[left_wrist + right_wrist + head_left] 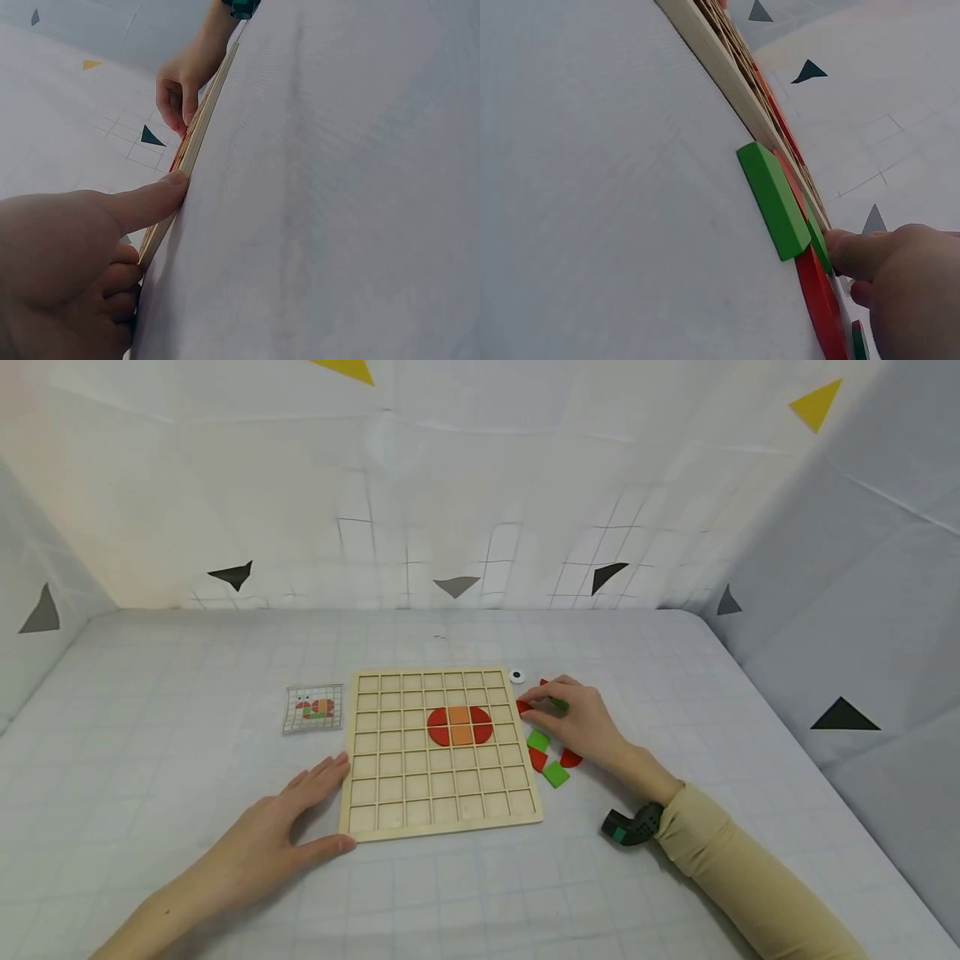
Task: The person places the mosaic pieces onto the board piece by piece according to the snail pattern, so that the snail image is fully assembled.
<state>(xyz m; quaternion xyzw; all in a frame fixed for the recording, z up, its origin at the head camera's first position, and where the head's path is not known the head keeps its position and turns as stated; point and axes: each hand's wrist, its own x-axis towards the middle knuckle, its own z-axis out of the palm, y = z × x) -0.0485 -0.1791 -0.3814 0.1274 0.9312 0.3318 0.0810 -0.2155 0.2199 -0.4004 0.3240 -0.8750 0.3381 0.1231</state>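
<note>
A wooden grid board lies on the table, bearing two orange squares flanked by red rounded pieces. Along its left edge rests my left hand, fingers extended and thumb at the near corner; the left wrist view shows that thumb against the board's side. My right hand pinches a small red piece between thumb and forefinger, right by the board's right edge. Below that hand are green squares and red curved pieces. Another green piece is partly hidden behind the fingers.
A small picture card with a coloured grid pattern lies left of the board. Near the board's far right corner sits a white round eye piece. A black device is on the right wrist. White cloth walls enclose the table.
</note>
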